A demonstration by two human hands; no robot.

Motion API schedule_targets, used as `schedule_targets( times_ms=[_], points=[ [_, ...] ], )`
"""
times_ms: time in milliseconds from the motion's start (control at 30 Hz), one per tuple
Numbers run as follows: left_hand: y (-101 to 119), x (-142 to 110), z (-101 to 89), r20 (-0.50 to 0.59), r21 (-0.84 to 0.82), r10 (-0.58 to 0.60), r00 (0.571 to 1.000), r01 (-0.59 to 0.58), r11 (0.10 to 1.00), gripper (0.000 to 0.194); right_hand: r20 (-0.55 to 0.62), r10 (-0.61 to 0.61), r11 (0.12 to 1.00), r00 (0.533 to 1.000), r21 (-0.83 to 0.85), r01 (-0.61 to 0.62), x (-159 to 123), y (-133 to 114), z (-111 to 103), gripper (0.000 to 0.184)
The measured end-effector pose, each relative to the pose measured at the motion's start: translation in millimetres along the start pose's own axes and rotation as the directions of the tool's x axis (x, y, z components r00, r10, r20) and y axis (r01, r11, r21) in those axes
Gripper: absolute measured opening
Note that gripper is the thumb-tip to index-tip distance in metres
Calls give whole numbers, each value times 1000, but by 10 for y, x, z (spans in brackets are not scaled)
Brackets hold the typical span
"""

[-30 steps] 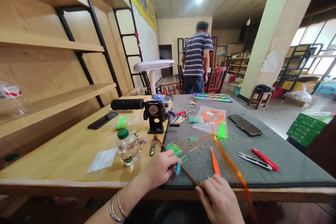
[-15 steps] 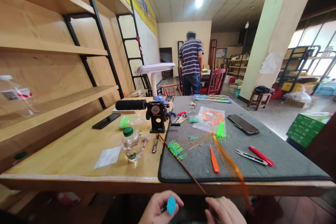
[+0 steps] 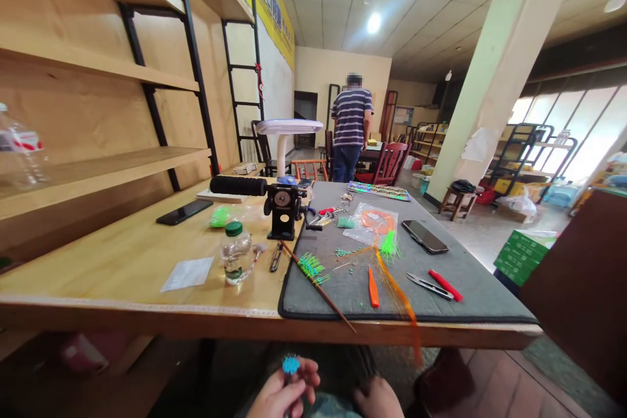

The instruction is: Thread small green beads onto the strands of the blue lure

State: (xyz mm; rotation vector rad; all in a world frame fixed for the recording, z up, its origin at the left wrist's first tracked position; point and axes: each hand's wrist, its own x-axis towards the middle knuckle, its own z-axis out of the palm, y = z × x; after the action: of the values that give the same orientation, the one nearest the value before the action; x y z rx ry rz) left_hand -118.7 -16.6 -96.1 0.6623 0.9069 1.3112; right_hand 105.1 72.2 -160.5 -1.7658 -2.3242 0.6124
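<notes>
Below the table's front edge, my left hand pinches a small bright blue bumpy cluster between thumb and fingers. Its other fingers are slightly curled. To its right is my right hand, low in the picture; its fingers are dark and unclear, and I cannot tell whether they hold anything. On the table above the hands lies a thin brown stick with green-and-blue tufts tied along it. Orange fibre strands hang over the mat's front edge.
The grey mat bears an orange-handled tool, thread snips, a red pen-shaped thing and a phone. Left of it stand a black winding device and a water bottle. A person stands farther back.
The view has shifted, so the table's things sit farther left. My left hand has moved lower with the blue cluster; my right hand has dropped lower and turned dark and blurred.
</notes>
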Motion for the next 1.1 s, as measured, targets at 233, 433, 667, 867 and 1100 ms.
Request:
schedule_targets(
  times_ms=[233,433,667,867,1100],
  points=[
    [263,-124,165,-75,-196,-26,997,11,981,58,49,-83,996,995,33,82,-2,27,-37,33],
    [531,-221,476,-11,-311,-72,997,65,948,71,1,-311,871,950,401,284,-309,-398,-637,35],
    [516,-253,633,-17,-343,-83,996,72,937,82,-120,-369,571,922,753,326,-592,-1290,-1179,32],
    [463,-237,606,-70,-379,-186,980,147,914,72,-92,-326,502,941,826,254,-524,-1487,-1048,34],
    [407,-196,606,7,-451,-205,979,186,873,48,-97,-263,492,960,843,220,-499,-1392,-997,38]
  ],
)
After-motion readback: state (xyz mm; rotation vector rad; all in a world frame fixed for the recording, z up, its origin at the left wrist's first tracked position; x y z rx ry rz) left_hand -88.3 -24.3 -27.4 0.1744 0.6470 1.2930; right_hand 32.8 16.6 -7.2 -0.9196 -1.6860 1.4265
